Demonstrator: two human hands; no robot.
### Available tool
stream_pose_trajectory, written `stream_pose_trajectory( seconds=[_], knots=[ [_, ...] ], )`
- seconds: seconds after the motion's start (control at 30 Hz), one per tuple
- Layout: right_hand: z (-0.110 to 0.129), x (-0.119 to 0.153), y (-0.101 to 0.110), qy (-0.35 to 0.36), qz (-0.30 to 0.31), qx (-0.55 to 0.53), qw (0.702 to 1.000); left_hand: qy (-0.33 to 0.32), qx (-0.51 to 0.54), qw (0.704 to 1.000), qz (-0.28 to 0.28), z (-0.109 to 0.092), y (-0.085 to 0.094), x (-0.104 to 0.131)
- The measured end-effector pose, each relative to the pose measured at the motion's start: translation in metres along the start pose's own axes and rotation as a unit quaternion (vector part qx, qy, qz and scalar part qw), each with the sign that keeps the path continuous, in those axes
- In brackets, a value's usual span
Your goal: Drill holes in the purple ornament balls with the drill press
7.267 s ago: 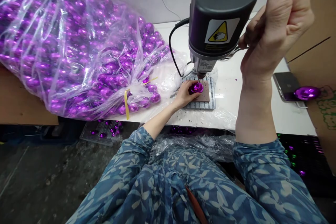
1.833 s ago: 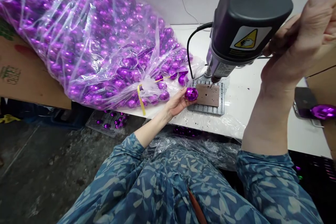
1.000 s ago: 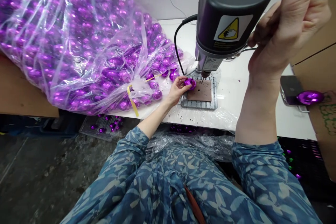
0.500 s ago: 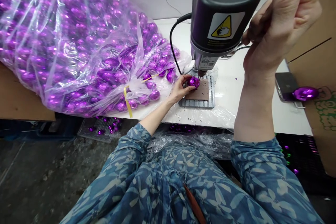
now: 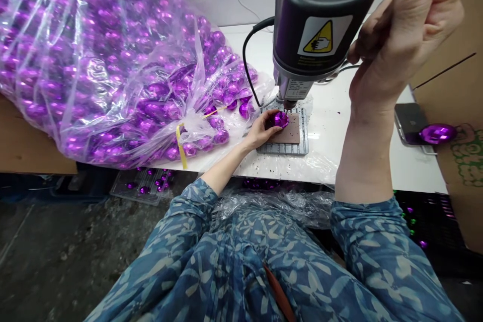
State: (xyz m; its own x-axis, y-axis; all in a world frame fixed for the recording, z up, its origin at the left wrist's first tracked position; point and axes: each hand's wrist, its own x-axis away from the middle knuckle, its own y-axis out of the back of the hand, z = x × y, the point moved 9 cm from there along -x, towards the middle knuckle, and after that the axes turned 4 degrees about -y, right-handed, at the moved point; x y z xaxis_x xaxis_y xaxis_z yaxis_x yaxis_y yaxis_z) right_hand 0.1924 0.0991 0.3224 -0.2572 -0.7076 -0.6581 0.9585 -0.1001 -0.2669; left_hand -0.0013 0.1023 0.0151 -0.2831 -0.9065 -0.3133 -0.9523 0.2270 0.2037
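Note:
Between the thumb and fingers of my left hand (image 5: 260,131) is a shiny purple faceted ornament (image 5: 280,119). It sits over a brown board (image 5: 290,133) on the slotted metal base (image 5: 304,146) of a drill press (image 5: 324,15). The chuck (image 5: 290,104) is just above the ornament; I cannot tell whether the bit touches it. My right hand (image 5: 411,25) is raised beside the motor housing, fingers closed around what looks like the press's feed handle, mostly hidden by the fingers.
A large clear bag (image 5: 113,70) full of purple ornaments covers the left of the white table (image 5: 324,126). To the right lie a phone (image 5: 411,123) and another purple ornament (image 5: 437,134), near a cardboard box (image 5: 453,85). Dark debris is scattered around the base.
The ornament has turned slightly and shifted a little to the right in my left hand, whose fingers have moved around it. My right hand has stayed almost still.

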Motion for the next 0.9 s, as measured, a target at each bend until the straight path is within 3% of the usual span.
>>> stream_pose_trajectory(
  seconds=[0.27,0.53,0.77,0.9],
  knots=[
    [0.0,0.0,-0.002,0.012,0.016,0.014,1.0,0.019,0.016,1.0,0.001,0.009,0.007,-0.005],
    [-0.003,-0.002,0.001,0.018,-0.002,0.014,1.0,0.006,-0.021,1.0,-0.01,-0.013,0.006,-0.003],
    [0.0,-0.001,-0.001,0.023,0.0,0.016,1.0,-0.038,-0.058,0.998,-0.002,-0.026,-0.009,-0.003],
    [-0.001,-0.002,-0.001,0.02,0.008,0.023,1.0,-0.036,-0.032,0.999,-0.025,-0.019,-0.014,0.001]
  ],
)
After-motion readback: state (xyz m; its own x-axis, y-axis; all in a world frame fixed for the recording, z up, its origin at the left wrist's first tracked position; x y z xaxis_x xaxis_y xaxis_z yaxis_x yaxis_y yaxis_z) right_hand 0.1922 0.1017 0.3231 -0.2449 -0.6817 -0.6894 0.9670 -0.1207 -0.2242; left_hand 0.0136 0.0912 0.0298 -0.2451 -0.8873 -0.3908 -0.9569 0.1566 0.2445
